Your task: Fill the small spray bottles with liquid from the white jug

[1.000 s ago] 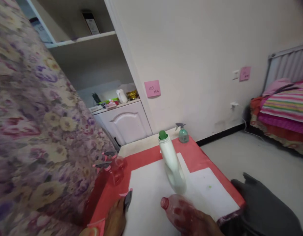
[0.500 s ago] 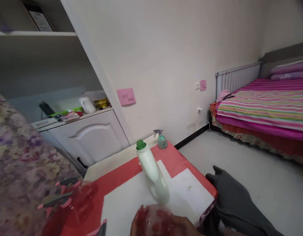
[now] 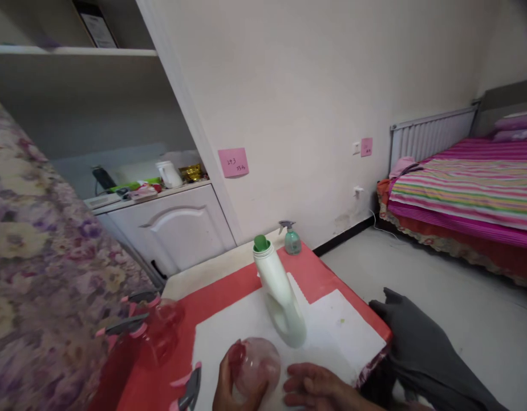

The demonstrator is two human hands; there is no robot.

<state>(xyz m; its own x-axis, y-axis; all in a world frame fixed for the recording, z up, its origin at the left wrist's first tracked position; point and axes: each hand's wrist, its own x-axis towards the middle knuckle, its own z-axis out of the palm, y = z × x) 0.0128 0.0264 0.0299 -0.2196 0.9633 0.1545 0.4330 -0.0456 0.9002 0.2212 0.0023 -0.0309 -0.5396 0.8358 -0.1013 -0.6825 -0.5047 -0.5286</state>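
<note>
My left hand [image 3: 229,381] is wrapped around a clear, pinkish round bottle [image 3: 260,365], low over the table. Just to its right, my right hand [image 3: 317,388] is apart from the bottle, fingers spread and holding nothing. Behind the hands stands a tall pale-green detergent bottle [image 3: 277,291], its mouth uncapped with green inside. At the bottom edge, left of my left hand, shows a pink-and-grey trigger sprayer head [image 3: 190,388]; what lies below it is cut off.
Two clear pink spray bottles [image 3: 158,337] stand at the table's left. A green spray bottle [image 3: 293,242] stands at its far corner. White paper [image 3: 221,331] covers part of the red tabletop [image 3: 195,301]. Dark grey cloth [image 3: 426,342] hangs at right, floral curtain [image 3: 53,274] at left.
My right hand has come off the round bottle and opened to its right. The bottle has risen into fuller view in my left hand. The whole view has shifted slightly left.
</note>
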